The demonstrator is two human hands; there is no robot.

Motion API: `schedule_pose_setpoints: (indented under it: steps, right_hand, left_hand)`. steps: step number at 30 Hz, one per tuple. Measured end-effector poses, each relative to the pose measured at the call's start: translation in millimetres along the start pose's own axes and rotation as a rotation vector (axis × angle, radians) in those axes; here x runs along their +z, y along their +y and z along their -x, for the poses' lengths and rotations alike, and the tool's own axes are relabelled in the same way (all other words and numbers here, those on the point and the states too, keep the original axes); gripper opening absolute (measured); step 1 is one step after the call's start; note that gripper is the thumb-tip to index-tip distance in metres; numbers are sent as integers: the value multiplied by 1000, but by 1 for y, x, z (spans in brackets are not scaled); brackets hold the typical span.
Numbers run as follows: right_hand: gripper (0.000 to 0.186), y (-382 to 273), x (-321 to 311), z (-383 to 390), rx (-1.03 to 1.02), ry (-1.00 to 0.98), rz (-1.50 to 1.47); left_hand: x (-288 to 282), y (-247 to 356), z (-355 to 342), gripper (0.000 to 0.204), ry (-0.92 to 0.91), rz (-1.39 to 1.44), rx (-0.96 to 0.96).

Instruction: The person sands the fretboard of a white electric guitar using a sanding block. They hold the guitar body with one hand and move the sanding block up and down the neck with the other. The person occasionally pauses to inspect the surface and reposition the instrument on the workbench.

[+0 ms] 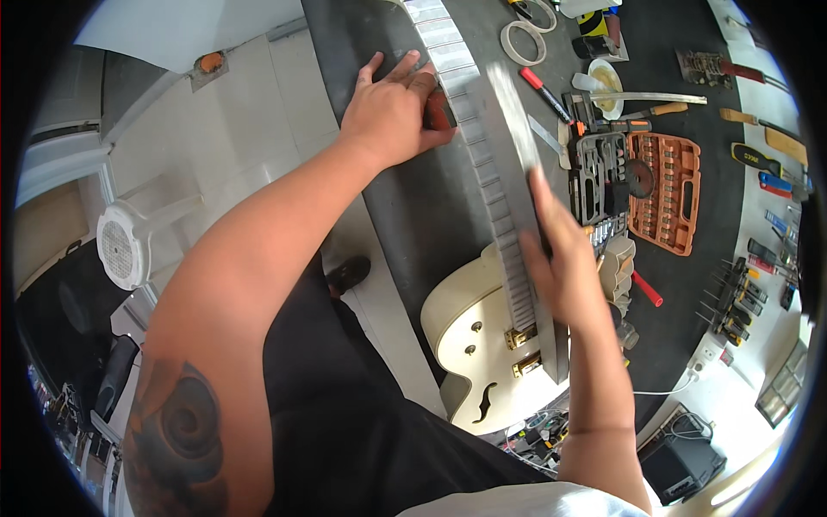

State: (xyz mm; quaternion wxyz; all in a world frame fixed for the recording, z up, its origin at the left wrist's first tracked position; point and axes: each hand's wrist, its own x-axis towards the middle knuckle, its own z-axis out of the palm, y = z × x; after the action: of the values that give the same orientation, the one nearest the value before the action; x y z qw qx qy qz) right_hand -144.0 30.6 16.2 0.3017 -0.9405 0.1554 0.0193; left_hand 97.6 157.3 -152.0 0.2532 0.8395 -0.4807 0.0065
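Note:
A cream hollow-body electric guitar (457,345) lies with its neck pointing away from me. Silvery strips run between the frets along its fretboard (469,108). My right hand (564,258) is closed round a long straight metal bar (517,129), lying along the right side of the neck; the bar's far end is smeared by motion. My left hand (383,112) is at the neck's left edge, fingers spread toward it. A reddish-brown block (439,110) sits between its thumb and forefinger, partly hidden beside the neck. Gold hardware (521,340) shows on the body.
The dark bench (401,207) holds tape rolls (523,43), a red marker (544,90), and an orange socket case (663,194) to the right. Several tools (767,138) line the right wall. A white stool (123,246) stands on the tiled floor at left.

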Motion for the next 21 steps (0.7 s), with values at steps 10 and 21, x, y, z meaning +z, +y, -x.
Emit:
schedule_pose_setpoints:
  steps: [10,21]
  right_hand:
    - [72,-12,-9,-186,-153,85,77]
    - [81,12,3,-4,-77,83,45]
  left_hand:
    - [9,8,-16,57,-73,5,-8]
    - [18,-1,-4,74,-19,7,4]
